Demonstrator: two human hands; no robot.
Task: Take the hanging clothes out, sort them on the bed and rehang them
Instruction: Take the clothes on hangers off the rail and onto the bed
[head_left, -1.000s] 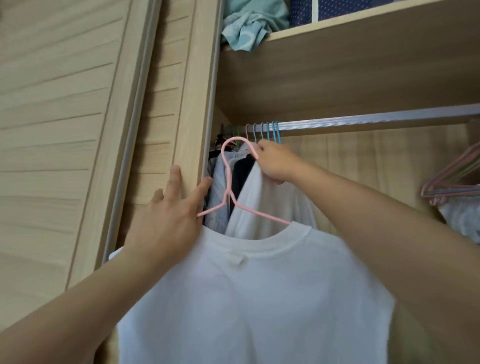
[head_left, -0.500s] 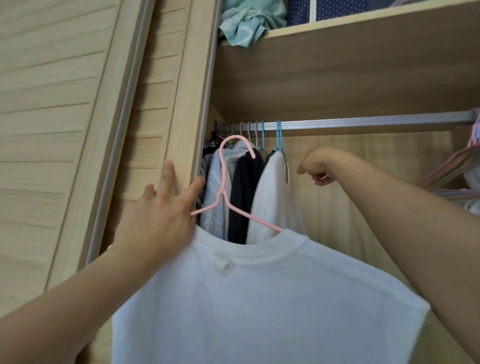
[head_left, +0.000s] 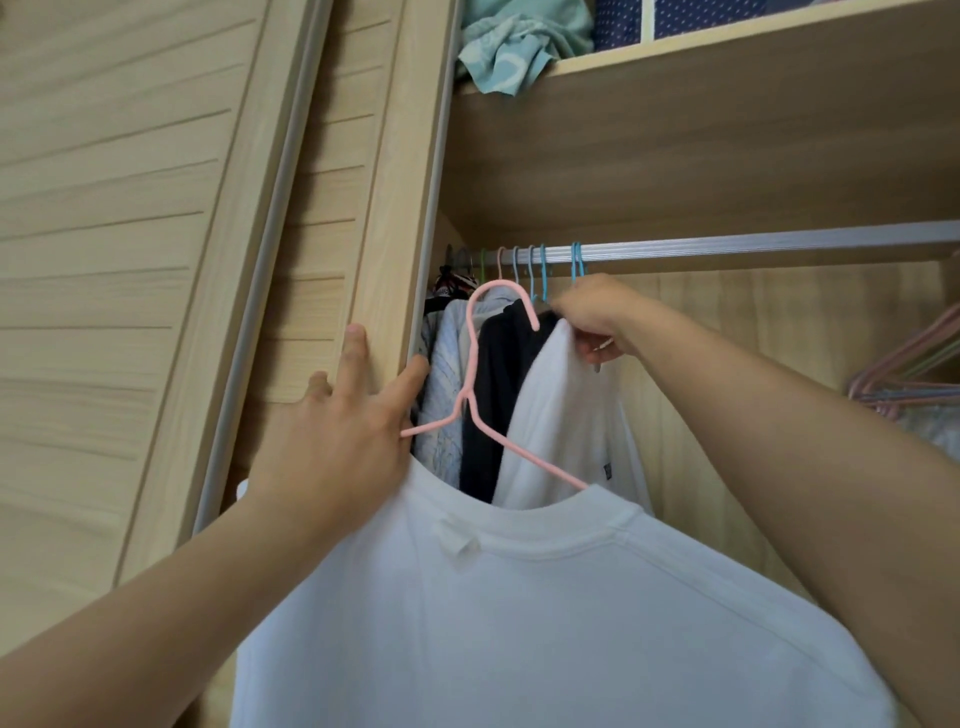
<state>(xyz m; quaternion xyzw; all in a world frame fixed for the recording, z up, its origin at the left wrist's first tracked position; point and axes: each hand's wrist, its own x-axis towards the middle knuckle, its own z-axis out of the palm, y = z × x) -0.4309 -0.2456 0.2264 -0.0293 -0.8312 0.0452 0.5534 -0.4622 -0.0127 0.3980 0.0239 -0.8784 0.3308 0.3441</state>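
My left hand (head_left: 337, 436) holds a pink hanger (head_left: 470, 364) by its left shoulder, off the rail, with its hook free in the air. A white T-shirt (head_left: 519, 623) hangs on it and fills the lower middle. Behind it, a pale blue shirt (head_left: 441, 395), a black garment (head_left: 498, 384) and a white garment (head_left: 561, 415) hang from the metal rail (head_left: 753, 247) on blue and pink hooks. My right hand (head_left: 597, 322) has its fingers curled round the top of the white garment at its hanger (head_left: 576, 262), just under the rail.
The wooden sliding door (head_left: 208, 260) stands at the left, its edge against my left fingers. A shelf (head_left: 727, 52) above the rail carries a teal cloth (head_left: 509, 47) and a dotted blue box. Several empty pastel hangers (head_left: 914, 374) hang at the far right.
My right hand let go of the pink hanger's hook, swung right, then came back left and took hold of the hung white garment's top. My left hand kept the T-shirt up.
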